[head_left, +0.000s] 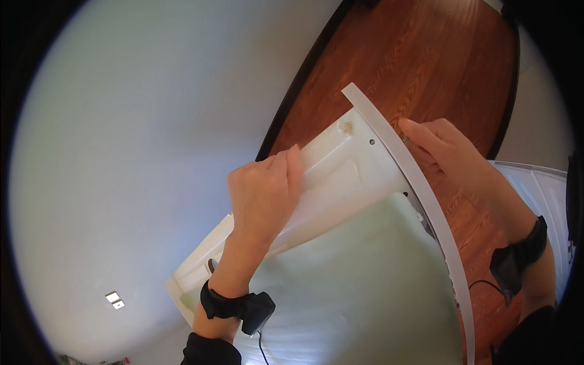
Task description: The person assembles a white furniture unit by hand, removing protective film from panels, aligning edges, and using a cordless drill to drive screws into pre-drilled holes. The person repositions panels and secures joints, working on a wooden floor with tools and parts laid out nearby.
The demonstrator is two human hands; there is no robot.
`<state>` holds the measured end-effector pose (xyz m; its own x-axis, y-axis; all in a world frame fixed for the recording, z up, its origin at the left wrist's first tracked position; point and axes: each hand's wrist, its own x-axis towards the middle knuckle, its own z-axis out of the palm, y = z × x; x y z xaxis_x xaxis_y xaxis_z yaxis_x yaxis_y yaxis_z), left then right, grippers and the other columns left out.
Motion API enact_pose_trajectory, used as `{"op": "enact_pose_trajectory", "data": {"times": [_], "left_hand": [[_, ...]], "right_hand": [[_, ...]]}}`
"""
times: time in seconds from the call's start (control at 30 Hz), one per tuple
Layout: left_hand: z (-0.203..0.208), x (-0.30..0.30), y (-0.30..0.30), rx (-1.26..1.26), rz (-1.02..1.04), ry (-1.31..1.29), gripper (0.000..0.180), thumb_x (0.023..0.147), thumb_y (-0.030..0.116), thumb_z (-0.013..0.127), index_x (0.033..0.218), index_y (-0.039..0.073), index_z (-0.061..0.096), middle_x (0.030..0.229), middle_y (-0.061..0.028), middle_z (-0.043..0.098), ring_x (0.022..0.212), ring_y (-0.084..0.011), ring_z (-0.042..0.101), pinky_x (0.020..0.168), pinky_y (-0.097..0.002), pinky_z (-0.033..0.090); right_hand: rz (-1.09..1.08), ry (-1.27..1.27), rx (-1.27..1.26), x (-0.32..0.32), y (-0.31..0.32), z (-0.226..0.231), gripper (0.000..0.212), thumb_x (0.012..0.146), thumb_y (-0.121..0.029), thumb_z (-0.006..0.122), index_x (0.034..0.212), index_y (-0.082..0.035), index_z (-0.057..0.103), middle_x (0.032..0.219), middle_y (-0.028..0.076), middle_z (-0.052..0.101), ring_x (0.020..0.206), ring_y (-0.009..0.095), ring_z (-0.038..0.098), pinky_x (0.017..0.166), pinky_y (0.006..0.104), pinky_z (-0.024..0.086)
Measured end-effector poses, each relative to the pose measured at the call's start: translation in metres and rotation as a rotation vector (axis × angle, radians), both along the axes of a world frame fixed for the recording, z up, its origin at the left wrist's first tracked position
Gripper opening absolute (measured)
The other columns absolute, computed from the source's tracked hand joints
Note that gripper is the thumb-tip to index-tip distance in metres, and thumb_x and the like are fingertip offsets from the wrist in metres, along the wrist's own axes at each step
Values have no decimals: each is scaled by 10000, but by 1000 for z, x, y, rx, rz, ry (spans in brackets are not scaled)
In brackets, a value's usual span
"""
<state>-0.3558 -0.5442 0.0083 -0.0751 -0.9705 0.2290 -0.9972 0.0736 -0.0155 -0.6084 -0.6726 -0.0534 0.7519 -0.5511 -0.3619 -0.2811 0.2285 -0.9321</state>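
Note:
A large white plastic panel (340, 176) stands tilted before me, with a pale green sheet-like surface (359, 274) over its lower part. Along its right side runs a narrow off-white edge strip (426, 201). My left hand (264, 191) is closed over the panel's upper left edge, its fingertips partly hidden. On the far side of the strip, my right hand (447, 149) is closed with thumb and forefinger together at the strip. Something tiny shows at those fingertips, too small to name. Two small holes, one being a screw hole (372, 142), sit in the panel near the strip.
Reddish-brown wood flooring (420, 67) lies beyond the panel, bordered by a dark skirting. A pale wall (134, 134) fills the left, with a white switch plate (114, 300) low down. Another white object (535, 188) stands behind my right forearm. Black bands with cables circle both wrists.

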Motion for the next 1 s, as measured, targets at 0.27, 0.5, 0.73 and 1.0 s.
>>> {"op": "enact_pose_trajectory", "data": {"times": [0.27,0.5,0.73,1.0], "left_hand": [[0,1,1,-29,15,6,403,930,144,578,560,62,442,474,-94,371,397,-257,334,402,-358,251],[-2,3,7,-9,41,15,438,957,176,562,553,69,432,467,-108,340,395,-264,313,406,-370,241],[-1,-1,6,-38,26,21,438,963,170,555,551,75,440,456,-97,342,388,-254,314,400,-365,235],[2,0,8,-44,24,30,426,957,159,558,555,71,450,451,-100,352,386,-259,318,398,-362,245]], "right_hand": [[-193,-166,-646,11,19,4,470,1012,-346,469,693,-7,530,608,14,464,614,100,444,566,270,368],[-63,207,120,12,14,23,404,1017,-282,428,743,-2,527,636,8,462,604,101,408,569,275,370],[-179,-41,-584,20,26,12,434,1008,-335,462,762,15,535,653,33,483,625,149,456,591,295,377],[-306,-8,-462,23,30,20,398,1012,-289,470,743,-2,535,627,30,472,600,141,440,570,293,372]]}}
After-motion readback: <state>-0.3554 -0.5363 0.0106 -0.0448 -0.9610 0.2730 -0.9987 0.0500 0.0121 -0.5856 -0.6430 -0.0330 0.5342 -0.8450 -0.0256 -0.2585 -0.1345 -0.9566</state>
